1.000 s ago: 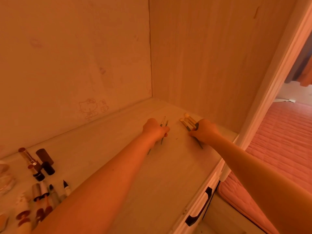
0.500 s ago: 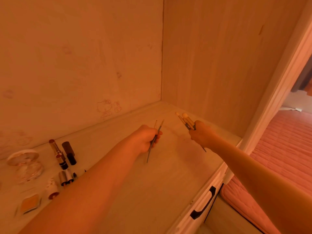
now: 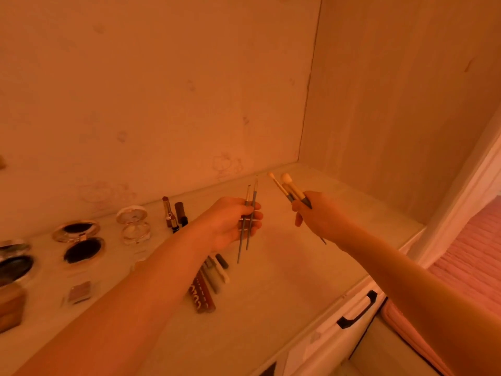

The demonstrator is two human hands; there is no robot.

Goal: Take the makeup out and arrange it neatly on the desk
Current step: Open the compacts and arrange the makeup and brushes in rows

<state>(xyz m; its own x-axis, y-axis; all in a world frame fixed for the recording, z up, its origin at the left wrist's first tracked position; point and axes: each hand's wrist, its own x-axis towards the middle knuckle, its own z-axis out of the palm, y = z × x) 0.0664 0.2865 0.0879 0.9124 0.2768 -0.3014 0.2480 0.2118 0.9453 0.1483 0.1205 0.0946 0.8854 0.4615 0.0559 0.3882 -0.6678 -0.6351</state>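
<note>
Both hands now hold brushes above the desk (image 3: 271,294): left hand (image 3: 230,226) pinches two thin brushes (image 3: 250,213); right hand (image 3: 314,210) grips perhaps three fluffy brushes (image 3: 291,189).

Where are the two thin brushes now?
Head view, centre: the thin brushes are gripped in the left hand above the desk, right of the lipsticks, left of the fluffy brushes in the right hand.

dim warm orange cast, soft focus, wide-angle bending at edges
</note>
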